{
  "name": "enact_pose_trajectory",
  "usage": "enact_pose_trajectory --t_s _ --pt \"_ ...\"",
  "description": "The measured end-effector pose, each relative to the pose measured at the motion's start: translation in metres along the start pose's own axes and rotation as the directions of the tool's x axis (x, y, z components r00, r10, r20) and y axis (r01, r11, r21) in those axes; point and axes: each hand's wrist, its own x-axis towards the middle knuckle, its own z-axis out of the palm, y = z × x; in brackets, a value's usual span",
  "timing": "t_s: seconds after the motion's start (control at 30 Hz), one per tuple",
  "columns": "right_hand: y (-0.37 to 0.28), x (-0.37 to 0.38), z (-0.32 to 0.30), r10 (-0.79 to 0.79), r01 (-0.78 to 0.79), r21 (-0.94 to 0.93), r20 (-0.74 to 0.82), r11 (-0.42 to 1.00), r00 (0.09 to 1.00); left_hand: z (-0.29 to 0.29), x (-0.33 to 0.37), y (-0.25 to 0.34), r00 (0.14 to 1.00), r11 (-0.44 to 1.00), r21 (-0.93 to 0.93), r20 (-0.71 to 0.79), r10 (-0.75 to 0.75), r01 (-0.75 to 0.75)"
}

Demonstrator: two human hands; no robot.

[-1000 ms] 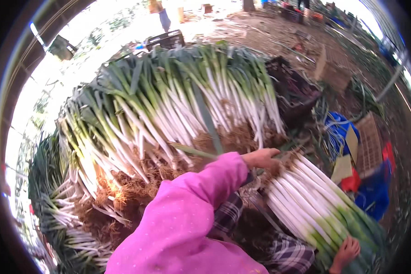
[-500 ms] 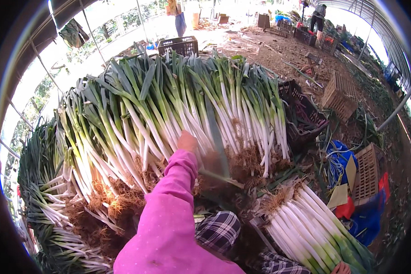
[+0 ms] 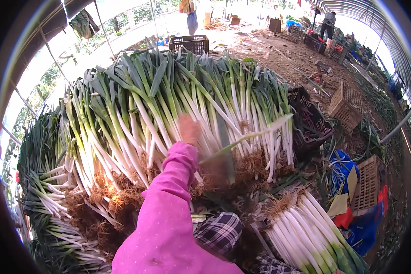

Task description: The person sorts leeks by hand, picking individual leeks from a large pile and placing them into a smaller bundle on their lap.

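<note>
A great heap of leeks (image 3: 169,114) fills the middle: smooth white shanks, flat dark green leaves fanning toward the far side, and tangled brown roots with soil clinging at the near ends. The left hand (image 3: 189,129), blurred and coming out of a pink sleeve (image 3: 169,214), lies against the white shanks of the heap; it seems to be closing on a stalk, but I cannot tell how far the fingers are open. The right hand is out of sight. A trimmed bundle of leeks (image 3: 306,233), cleaner and paler, lies lower right beside checked fabric (image 3: 221,230). The floor is bare brown earth (image 3: 297,55) under an arched greenhouse roof, with black plastic crates (image 3: 313,123), woven brown baskets (image 3: 367,182) and blue sheeting (image 3: 345,166) around. Half a second ago the left hand was lower, near the roots; it has since gone up onto the shanks, and a loose green leaf (image 3: 246,139) now slants across the pile.
</note>
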Motion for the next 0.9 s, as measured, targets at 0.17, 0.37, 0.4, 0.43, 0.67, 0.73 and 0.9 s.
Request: enact_pose_trajectory --t_s 0.17,0.37,0.4,0.43,0.67,0.73,0.9 --pt "0.013 -0.012 0.01 0.025 -0.025 0.003 0.049 1.0 0.999 0.01 -0.003 -0.027 0.991 0.9 0.433 -0.096 0.096 -0.045" --pt "0.009 -0.006 0.011 -0.004 0.004 0.018 -0.008 1.0 1.0 0.0 0.06 -0.008 0.914 0.875 0.381 0.151 -0.377 0.299" --pt "0.009 -0.009 0.014 0.027 -0.027 0.025 0.016 0.999 1.0 0.003 0.066 -0.013 0.89 0.844 0.43 0.168 -0.424 0.32" --pt "0.01 -0.012 0.017 0.031 -0.032 0.029 0.019 0.999 0.999 0.004 0.071 -0.019 0.864 0.809 0.48 0.181 -0.47 0.339" --pt "0.025 -0.026 0.031 0.056 -0.053 -0.08 0.04 0.995 0.998 -0.021 0.089 -0.033 0.673 0.938 0.186 0.658 -0.339 0.291" --pt "0.023 -0.025 0.03 0.057 -0.055 -0.134 0.015 0.989 0.998 -0.024 0.086 -0.014 0.694 0.955 -0.048 0.698 -0.178 0.293" --pt "0.019 -0.024 0.031 0.117 -0.087 -0.183 0.155 0.979 0.981 -0.043 0.084 0.082 0.617 0.198 -0.624 0.78 0.104 0.756"
